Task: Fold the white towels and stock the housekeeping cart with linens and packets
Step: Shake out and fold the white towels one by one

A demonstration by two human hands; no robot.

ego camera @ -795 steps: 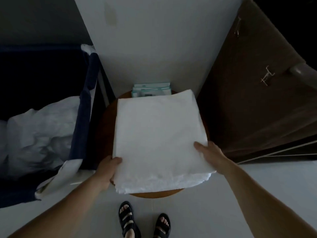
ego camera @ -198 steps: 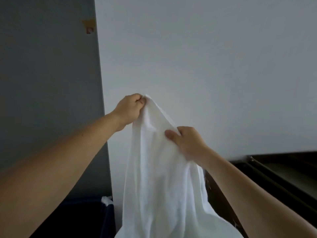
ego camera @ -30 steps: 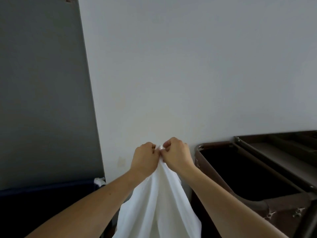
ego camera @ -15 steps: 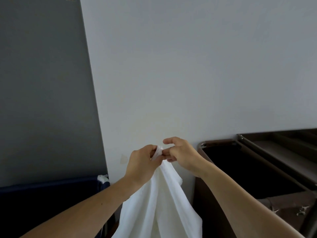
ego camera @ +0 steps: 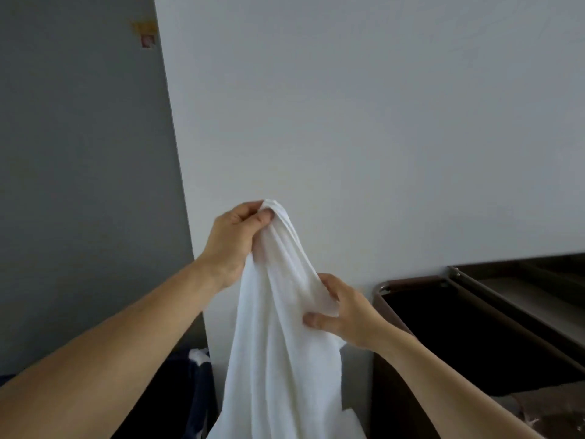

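A white towel (ego camera: 278, 359) hangs in front of the wall, bunched at its top and running out of view at the bottom. My left hand (ego camera: 235, 240) pinches the towel's top corners, raised high. Lower and to the right, my right hand (ego camera: 346, 313) grips the towel's right edge, thumb in front and fingers behind the cloth. The housekeeping cart (ego camera: 474, 318), dark brown with a deep open bin, stands at the lower right.
A white wall fills the view ahead and meets a grey wall (ego camera: 85, 185) on the left. A dark blue bin (ego camera: 186, 391) with a bit of white cloth at its rim sits low on the left.
My hands were together at the towel's top. The left hand has risen with the corners, and the right hand has slid down the right edge.
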